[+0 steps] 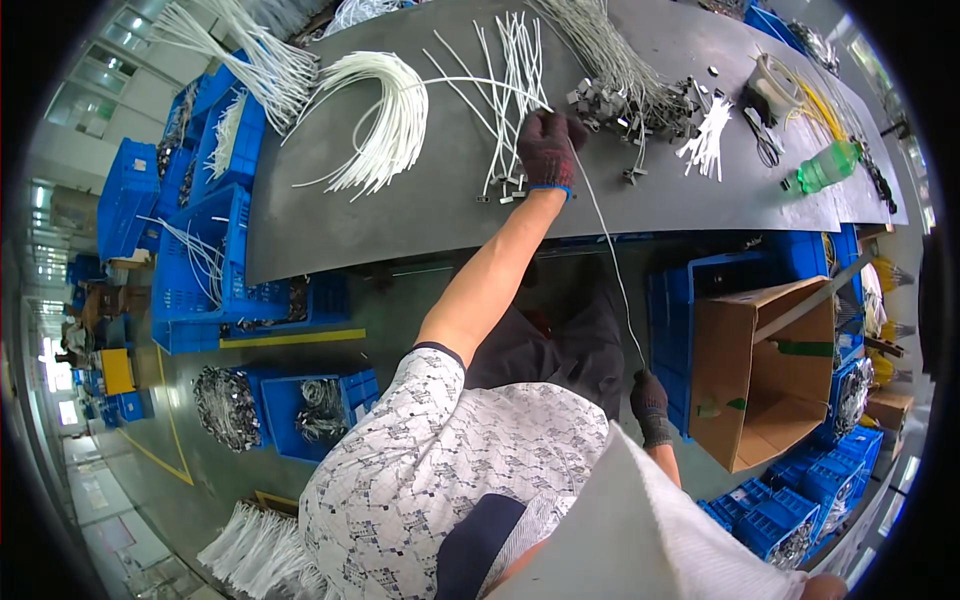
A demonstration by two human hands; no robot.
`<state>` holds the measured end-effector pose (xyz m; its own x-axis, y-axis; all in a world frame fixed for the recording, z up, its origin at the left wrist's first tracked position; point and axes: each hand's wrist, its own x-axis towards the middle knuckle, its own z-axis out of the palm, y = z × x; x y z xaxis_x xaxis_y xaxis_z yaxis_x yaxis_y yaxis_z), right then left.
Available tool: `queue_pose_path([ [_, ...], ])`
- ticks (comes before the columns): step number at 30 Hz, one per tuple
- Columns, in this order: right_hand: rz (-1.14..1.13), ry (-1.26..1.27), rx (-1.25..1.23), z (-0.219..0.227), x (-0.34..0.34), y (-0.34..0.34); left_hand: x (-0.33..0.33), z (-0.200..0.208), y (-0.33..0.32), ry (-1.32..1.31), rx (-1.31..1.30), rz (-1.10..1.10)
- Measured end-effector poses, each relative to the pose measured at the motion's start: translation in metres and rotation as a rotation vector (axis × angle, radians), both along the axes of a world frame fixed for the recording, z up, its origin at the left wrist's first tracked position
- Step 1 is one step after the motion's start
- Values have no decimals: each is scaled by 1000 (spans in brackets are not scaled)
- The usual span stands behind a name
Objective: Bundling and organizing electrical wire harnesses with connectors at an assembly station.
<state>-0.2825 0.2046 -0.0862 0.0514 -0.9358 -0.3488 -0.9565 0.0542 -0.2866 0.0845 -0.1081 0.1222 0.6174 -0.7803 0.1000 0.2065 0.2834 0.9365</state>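
Note:
My left hand [548, 150], in a dark red knitted glove, is closed at the near side of the table. One end of a thin white tube [490, 82] meets its fingers. From the same hand a thin grey cable [608, 235] hangs past the table's edge. Down at my right side, my gloved right hand [650, 404] is closed on the cable's lower end. Loose white tubes [525, 60] lie just beyond my left hand, with small metal-coloured connectors [512, 190] beside them. To its right sits a bundle of grey cables [630, 75] with connector ends.
A curved bundle of white tubes [390, 125] lies on the dark table [300, 225]. Short white ties [710, 138] and a green bottle [828, 167] are at the right. Blue crates [200, 318] stand at the left; an open cardboard box [725, 380] is by my right hand.

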Motion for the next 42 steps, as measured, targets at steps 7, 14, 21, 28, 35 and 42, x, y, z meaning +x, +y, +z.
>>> queue_pose_path([
  [7, 62, 38, 92, -6, -13, 21, -22, -83, 72, -509, 242, -806],
  [14, -71, -627, -205, 54, 69, -91, -53, -71, 89, -120, 402, -732],
  [21, -569, -1340, -234, 144, 166, -141, -39, -62, 99, -149, 300, -856],
  [28, -324, -1178, -282, 139, 168, -140, -1, -32, 88, 138, 182, -597],
  [35, 38, -739, -684, 105, 175, -186, -35, -19, 127, 0, 237, -757],
  [42, -531, -1330, -291, 120, 217, -205, -30, -29, 121, -251, 280, -694],
])
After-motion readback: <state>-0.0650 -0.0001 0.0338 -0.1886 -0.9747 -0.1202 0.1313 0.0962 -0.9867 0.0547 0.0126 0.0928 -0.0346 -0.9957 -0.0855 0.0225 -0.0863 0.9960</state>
